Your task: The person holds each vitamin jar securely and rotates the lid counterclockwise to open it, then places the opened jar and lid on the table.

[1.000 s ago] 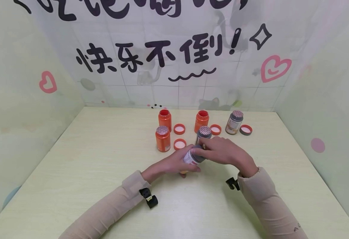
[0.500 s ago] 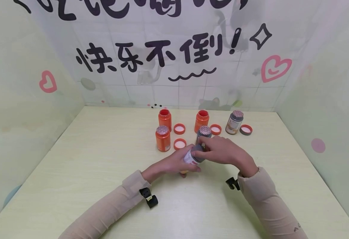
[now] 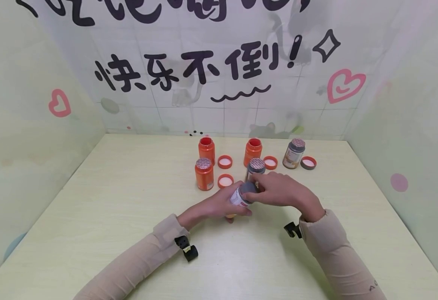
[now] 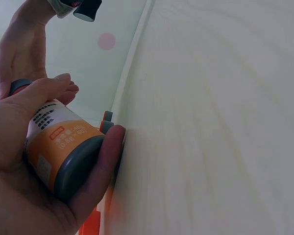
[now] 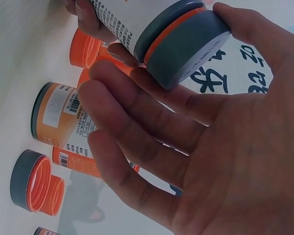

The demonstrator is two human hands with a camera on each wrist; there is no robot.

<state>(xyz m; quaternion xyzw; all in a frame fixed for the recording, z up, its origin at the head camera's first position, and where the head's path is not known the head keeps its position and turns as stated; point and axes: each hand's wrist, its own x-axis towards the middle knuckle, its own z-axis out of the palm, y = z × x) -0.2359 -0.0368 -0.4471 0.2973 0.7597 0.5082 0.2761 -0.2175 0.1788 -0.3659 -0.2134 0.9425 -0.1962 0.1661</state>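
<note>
My left hand (image 3: 220, 204) grips a pill bottle (image 4: 63, 134) with a white and orange label and a grey base, its fingers round the body. The bottle tilts, with its grey cap (image 3: 250, 191) towards the right. My right hand (image 3: 283, 189) pinches that cap between thumb and index finger; its other fingers are spread beside it. In the right wrist view an orange band shows between the cap (image 5: 188, 49) and the bottle's grey shoulder. Just behind the hands stands a grey-necked bottle (image 3: 257, 165) with a foil seal, partly hidden.
Two orange bottles (image 3: 207, 151) (image 3: 253, 153) without foil stand at the back. A foil-sealed orange bottle (image 3: 205, 177) is left of the hands, a foil-sealed grey one (image 3: 294, 155) back right. Loose caps (image 3: 225, 161) (image 3: 225, 181) (image 3: 270, 162) (image 3: 308, 162) lie beside them on the table (image 3: 129, 187).
The right thumb and fingers have shifted slightly on the grey cap, and more of its top shows. The left hand and the bottle stay in place.
</note>
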